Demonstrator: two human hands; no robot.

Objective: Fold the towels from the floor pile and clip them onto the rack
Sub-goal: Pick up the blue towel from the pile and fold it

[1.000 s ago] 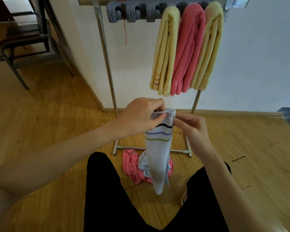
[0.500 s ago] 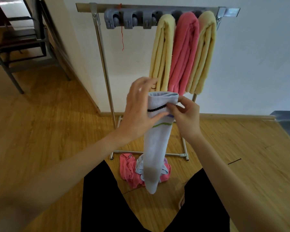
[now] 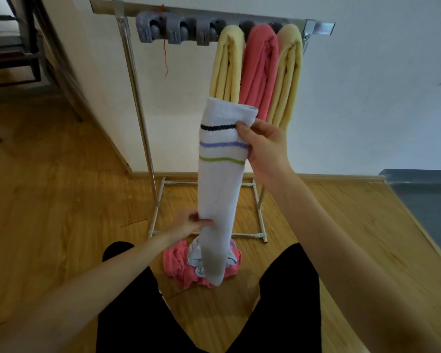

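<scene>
A folded white towel (image 3: 219,189) with black, purple and green stripes hangs lengthwise in front of me. My right hand (image 3: 264,146) grips its upper right edge just below the top fold. My left hand (image 3: 191,224) pinches its left edge lower down. Behind it stands the metal rack (image 3: 138,98), whose top bar carries grey clips (image 3: 175,30); three on the left hold nothing. Two yellow towels (image 3: 227,62) (image 3: 288,72) and a pink towel (image 3: 260,67) hang clipped on the right. On the floor lies the pile (image 3: 178,263) of pink and white towels.
The rack's base frame (image 3: 261,222) lies on the wooden floor just beyond the pile. A white wall stands behind the rack. A dark metal chair (image 3: 15,57) is at the far left, and a grey mat (image 3: 428,200) at the right. My black-clad legs (image 3: 127,314) flank the pile.
My left hand has let go of the towel's top and slid down to its lower left edge. My right hand has lifted the top higher toward the rack.
</scene>
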